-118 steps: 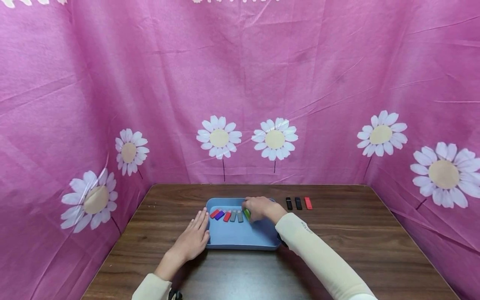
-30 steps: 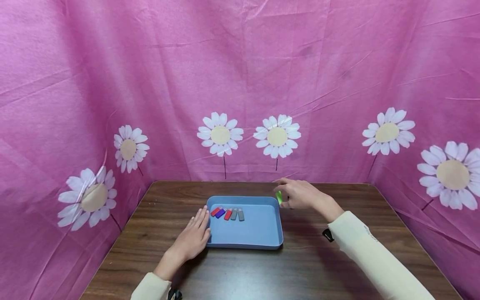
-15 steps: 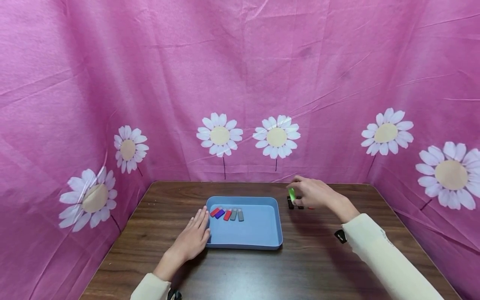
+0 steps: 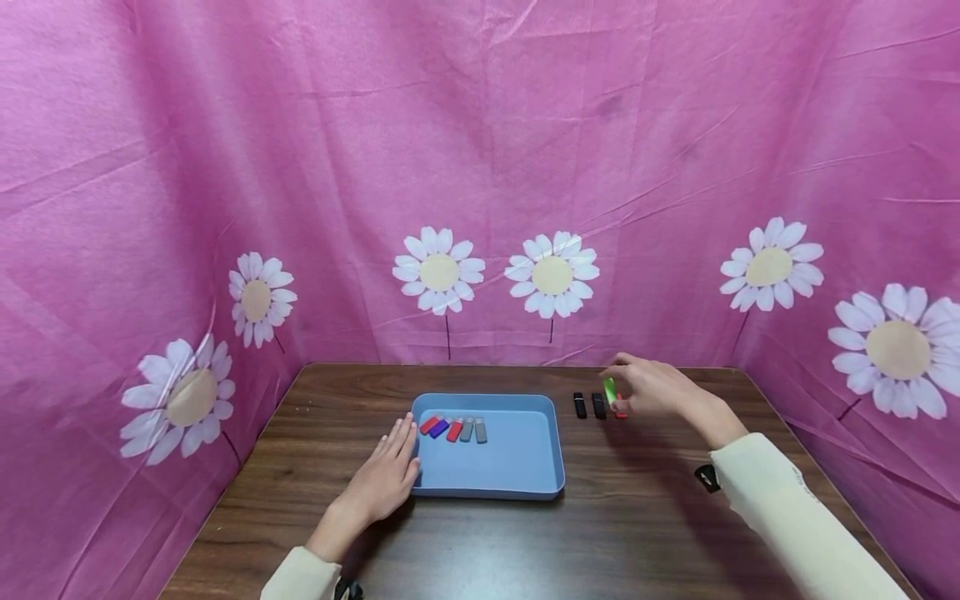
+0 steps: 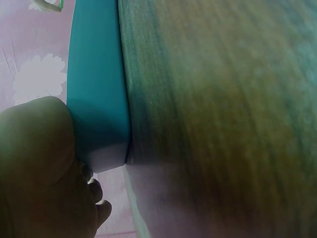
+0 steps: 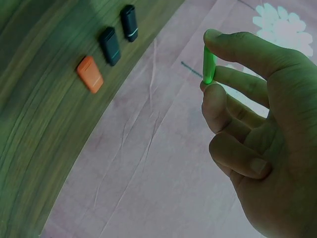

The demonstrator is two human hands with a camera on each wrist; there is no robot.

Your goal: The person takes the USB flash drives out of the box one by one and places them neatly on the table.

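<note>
My right hand (image 4: 660, 392) pinches a green USB flash drive (image 4: 611, 392) between thumb and fingertips, held above the table at the back right. In the right wrist view the green drive stands on edge in the pinch, off the table. Beneath and beside that hand are two black flash drives (image 4: 580, 405) and a red flash drive (image 4: 622, 414), partly hidden in the head view. My left hand (image 4: 382, 471) lies with straight fingers along the left side of the blue tray (image 4: 510, 467). Its fingers touch the tray wall (image 5: 96, 74) in the left wrist view.
Inside the tray, a slanted row holds a red drive (image 4: 429, 425), a purple drive (image 4: 439, 429), another red drive (image 4: 455, 430) and two grey drives (image 4: 481, 431). A pink flowered cloth (image 4: 495, 167) hangs behind the wooden table (image 4: 480, 550).
My right hand has lifted the green drive out of the tray and carried it right, past the black drives to the red one. The left hand stays on the tray's side.
</note>
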